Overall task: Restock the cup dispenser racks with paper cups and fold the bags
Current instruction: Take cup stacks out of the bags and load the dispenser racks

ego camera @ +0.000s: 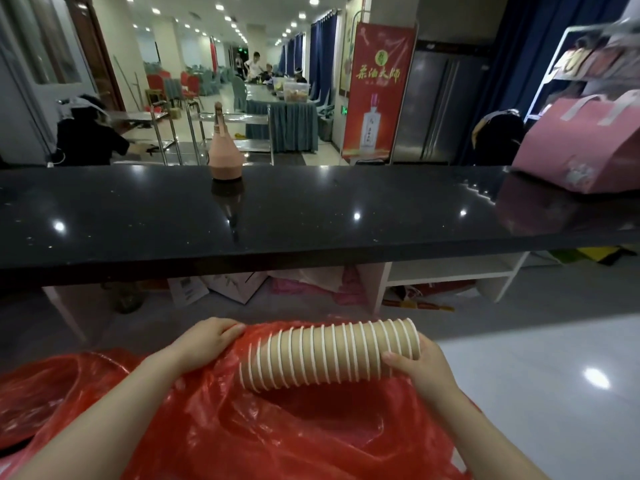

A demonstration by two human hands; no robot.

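A long stack of brown paper cups (329, 355) with white rims lies sideways, its left end still inside a red plastic bag (277, 427) that spreads across the bottom of the view. My right hand (422, 368) grips the stack's right end. My left hand (207, 341) pinches the bag's edge at the upper left of the stack. No cup dispenser rack is in sight.
A glossy black counter (311, 216) runs across in front of me, bearing a brown bottle-shaped object (225, 154) and a pink bag (581, 147) at the right. Under it are white shelves (446, 271) and clutter. A person in black (90, 136) sits beyond.
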